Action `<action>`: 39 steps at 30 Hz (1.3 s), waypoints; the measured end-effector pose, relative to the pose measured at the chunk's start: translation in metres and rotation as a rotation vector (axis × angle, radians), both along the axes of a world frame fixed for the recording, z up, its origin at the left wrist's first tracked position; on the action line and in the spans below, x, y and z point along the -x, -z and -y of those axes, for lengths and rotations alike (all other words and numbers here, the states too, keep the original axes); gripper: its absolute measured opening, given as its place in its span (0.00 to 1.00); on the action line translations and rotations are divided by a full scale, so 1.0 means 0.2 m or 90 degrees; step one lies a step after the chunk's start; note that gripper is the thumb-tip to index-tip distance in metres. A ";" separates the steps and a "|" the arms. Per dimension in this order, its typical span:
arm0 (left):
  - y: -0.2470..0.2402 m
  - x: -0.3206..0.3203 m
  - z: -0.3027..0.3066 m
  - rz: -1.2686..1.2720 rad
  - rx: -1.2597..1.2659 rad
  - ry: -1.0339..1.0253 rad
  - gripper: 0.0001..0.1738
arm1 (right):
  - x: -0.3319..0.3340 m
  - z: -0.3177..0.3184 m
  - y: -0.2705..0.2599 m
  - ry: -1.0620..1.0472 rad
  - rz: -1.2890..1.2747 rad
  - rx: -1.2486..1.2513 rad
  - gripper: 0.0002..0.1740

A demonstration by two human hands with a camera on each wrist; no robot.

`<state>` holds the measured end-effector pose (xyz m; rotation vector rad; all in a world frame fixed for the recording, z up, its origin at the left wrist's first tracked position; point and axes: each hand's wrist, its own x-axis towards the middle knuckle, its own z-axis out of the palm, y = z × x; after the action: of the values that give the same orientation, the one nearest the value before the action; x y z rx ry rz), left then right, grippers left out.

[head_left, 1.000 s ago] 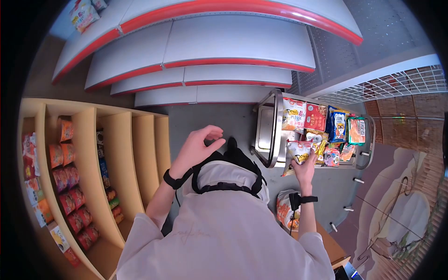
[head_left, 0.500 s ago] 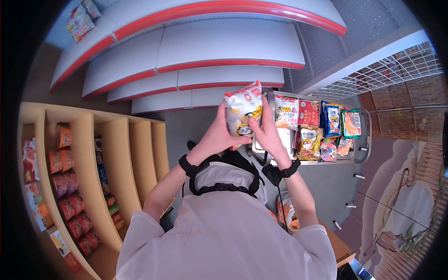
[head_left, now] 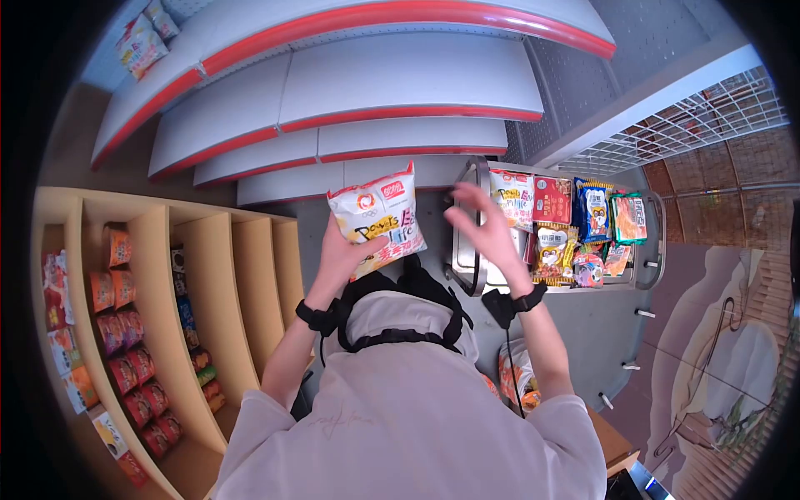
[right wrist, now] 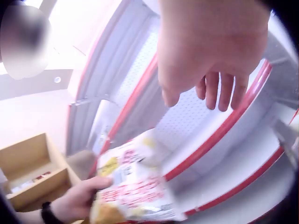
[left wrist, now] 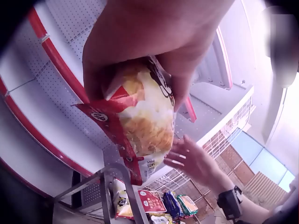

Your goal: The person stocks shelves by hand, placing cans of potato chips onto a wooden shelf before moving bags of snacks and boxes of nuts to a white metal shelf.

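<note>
My left hand (head_left: 337,254) grips a white snack bag (head_left: 385,215) with red edges and yellow and pink lettering, its thumb across the printed front. In the left wrist view the bag (left wrist: 148,123) hangs between thumb and fingers, with a picture of food on its face. Over the near end of the cart, my right hand (head_left: 487,229) is apart from the bag, its fingers loosely spread and holding nothing. The right wrist view shows the right hand (right wrist: 212,56) with fingers extended, and the bag (right wrist: 135,179) lower down in the left hand.
A metal cart (head_left: 475,267) at the right carries several snack packs, among them a blue pack (head_left: 593,212) and a yellow pack (head_left: 552,252). White shelves (head_left: 408,79) with red edges stand ahead. Wooden shelving (head_left: 192,292) with packs is on the left; a plastic bag (head_left: 518,371) lies low right.
The snack bag went from the cart side to both hands, then left in the left hand. My right hand has let go and moved away to the right.
</note>
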<state>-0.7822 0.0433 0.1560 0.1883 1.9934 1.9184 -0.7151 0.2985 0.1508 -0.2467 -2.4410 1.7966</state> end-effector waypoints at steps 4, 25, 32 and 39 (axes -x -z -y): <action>0.08 0.01 0.14 0.023 0.043 0.000 0.41 | 0.00 -0.43 0.42 0.261 0.040 -0.267 0.37; -0.02 -0.05 0.42 0.044 0.070 -0.150 0.37 | -0.04 -0.56 1.01 0.316 0.324 -0.560 0.59; 0.06 -0.03 0.45 -0.050 0.165 -0.152 0.39 | 0.02 -0.56 1.03 0.312 0.397 -0.600 0.67; 0.04 -0.01 0.50 -0.080 0.279 -0.173 0.39 | 0.03 -0.57 1.01 0.286 0.394 -0.497 0.64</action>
<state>-0.7793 -0.0557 0.1472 -0.0832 2.5775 1.5897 -0.7218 0.4120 -0.0513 -1.2727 -2.9001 0.5519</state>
